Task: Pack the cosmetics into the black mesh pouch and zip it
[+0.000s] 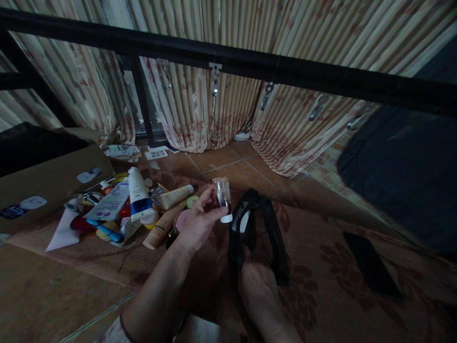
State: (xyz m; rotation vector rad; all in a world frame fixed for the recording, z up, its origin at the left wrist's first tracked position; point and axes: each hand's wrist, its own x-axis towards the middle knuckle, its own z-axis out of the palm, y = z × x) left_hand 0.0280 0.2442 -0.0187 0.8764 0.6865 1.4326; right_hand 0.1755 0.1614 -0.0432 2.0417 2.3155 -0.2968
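My left hand (198, 223) is raised over the mat, its fingers pinched round a small bottle (223, 196) that has a clear top, dark contents and a white end. Just to its right a black bag (271, 233) stands open, something white showing inside. My right hand (262, 295) rests low against the bag's near edge and seems closed on it, though the dim light hides its fingers in part. The bottle is held close to the bag's opening, slightly left of it.
A heap of tubes, sachets and small cosmetics (137, 202) lies on the woven mat (321, 267) to the left, next to a cardboard box (46, 183). A black metal bar (228, 59) crosses above, curtains behind. A flat dark object (371, 269) lies at right.
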